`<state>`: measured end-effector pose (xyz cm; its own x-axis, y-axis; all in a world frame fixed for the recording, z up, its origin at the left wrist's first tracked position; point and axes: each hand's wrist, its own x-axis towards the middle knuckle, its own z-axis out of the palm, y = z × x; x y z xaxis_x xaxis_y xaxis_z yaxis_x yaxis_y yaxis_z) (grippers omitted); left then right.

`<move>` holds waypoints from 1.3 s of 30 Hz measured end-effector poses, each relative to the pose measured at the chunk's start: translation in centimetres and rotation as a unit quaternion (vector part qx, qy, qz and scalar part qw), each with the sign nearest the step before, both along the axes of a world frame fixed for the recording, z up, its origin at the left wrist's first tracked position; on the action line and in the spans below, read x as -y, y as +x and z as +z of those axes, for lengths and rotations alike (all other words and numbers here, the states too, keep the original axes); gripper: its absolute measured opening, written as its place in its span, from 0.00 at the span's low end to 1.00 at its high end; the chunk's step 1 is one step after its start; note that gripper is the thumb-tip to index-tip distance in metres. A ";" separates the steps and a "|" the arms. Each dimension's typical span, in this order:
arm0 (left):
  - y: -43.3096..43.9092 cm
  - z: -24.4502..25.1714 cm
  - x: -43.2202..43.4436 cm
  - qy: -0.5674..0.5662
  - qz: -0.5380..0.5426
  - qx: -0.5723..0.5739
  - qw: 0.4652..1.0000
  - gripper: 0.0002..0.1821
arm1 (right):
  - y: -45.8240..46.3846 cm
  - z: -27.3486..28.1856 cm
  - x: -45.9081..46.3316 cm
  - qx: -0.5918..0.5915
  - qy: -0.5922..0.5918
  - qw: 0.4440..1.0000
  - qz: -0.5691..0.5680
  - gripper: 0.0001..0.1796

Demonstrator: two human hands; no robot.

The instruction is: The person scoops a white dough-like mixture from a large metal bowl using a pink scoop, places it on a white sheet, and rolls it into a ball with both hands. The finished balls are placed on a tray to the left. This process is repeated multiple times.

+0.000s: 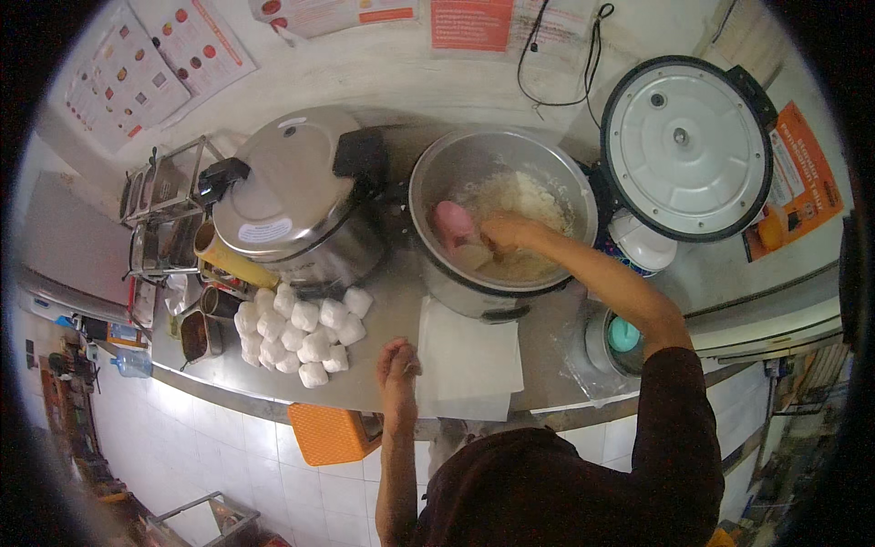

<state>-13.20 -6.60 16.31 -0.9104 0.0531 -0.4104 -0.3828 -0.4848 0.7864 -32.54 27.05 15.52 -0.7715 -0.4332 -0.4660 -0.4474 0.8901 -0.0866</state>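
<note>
My right hand (507,234) reaches down into an open rice cooker pot (437,171) that holds white rice (540,198). Its fingertips are down at the rice, so what they grip cannot be made out. Just left of that hand, inside the pot, is a pink plastic item (454,220), perhaps a scoop. Over the counter's front edge, my left hand (398,359) has its fingers curled; whether it holds anything cannot be told. Between that hand and the cooker lies a stack of white paper sheets (468,355). Many wrapped white bundles (304,316) are piled left of my left hand.
A closed steel rice cooker (287,198) stands at the left. The open cooker's round lid (687,147) tilts up at the right. A metal pot (598,338) with a teal item (623,334) stands at the right front. An orange stool (328,434) is below the counter edge.
</note>
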 end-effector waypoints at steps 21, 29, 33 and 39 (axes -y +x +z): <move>-5.2 11.6 -11.3 -0.177 0.006 -0.205 0.963 0.16 | 5.1 20.3 6.2 -0.241 -0.348 0.894 0.150 0.10; -5.4 6.8 -8.9 -0.011 0.010 -0.086 0.996 0.10 | 2.8 7.7 -2.9 -0.119 -0.095 0.988 -0.033 0.26; -6.2 5.9 -9.5 -0.051 0.054 -0.113 0.991 0.09 | 3.6 3.7 0.4 -0.059 0.033 0.997 0.030 0.32; -8.9 2.5 -12.4 -0.110 0.118 -0.165 0.973 0.14 | 2.2 2.3 5.8 -0.098 0.014 0.994 0.052 0.25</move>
